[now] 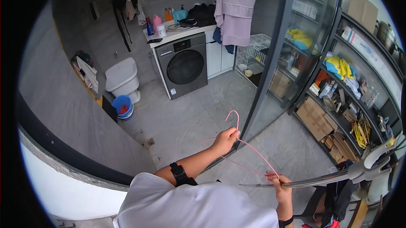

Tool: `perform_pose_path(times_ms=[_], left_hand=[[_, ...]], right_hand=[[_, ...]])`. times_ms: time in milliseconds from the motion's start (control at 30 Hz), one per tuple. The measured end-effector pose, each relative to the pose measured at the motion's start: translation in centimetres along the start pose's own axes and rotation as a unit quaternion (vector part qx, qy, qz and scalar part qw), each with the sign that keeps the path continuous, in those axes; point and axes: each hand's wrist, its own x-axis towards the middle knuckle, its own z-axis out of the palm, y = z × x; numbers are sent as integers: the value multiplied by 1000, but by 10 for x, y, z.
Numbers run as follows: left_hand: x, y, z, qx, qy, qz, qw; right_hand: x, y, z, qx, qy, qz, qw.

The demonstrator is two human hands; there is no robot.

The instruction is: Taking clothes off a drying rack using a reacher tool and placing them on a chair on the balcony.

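A pink wire clothes hanger (257,153) stretches between my two hands. My left hand (225,139) is closed around its neck, just below the hook, which points up and away from me. Lower right, my right hand (279,185) grips the hanger's far corner. The same hand also holds a metal pole (323,179) with a grey plastic fork-shaped head, which reaches towards the right edge. The hanger's lower bar runs behind my left forearm, partly hidden by it.
Ahead stand a front-loading washing machine (182,66), a white toilet (122,74) and a blue bucket (123,105). A framed glass door (269,53) is at centre right, beside a loaded shelving rack (352,99). Light purple fabric (238,12) hangs above. Dark clothes (337,202) hang lower right.
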Motion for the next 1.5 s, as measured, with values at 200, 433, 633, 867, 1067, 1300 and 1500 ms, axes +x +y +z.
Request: perform_pose_path(times_ms=[200, 433, 633, 867, 1067, 1300, 1500], left_hand=[[-16, -55, -183, -6, 223, 14, 975], [-2, -91, -308, 2, 335, 27, 942], [23, -144, -394, 269, 379, -38, 884], [93, -152, -500, 427, 518, -177, 719], [120, -175, -572, 406, 556, -142, 712], [157, -252, -667, 272, 605, -126, 738], [225, -310, -797, 67, 604, -56, 792]], right_hand=[[112, 34, 157, 41, -98, 110, 988], [212, 56, 291, 77, -132, 57, 987], [325, 96, 374, 77, -231, -6, 970], [473, 120, 515, 138, -292, 66, 944], [546, 134, 626, 123, -370, 107, 915], [607, 157, 740, 124, -442, 125, 880], [665, 157, 840, 161, -429, 75, 886]])
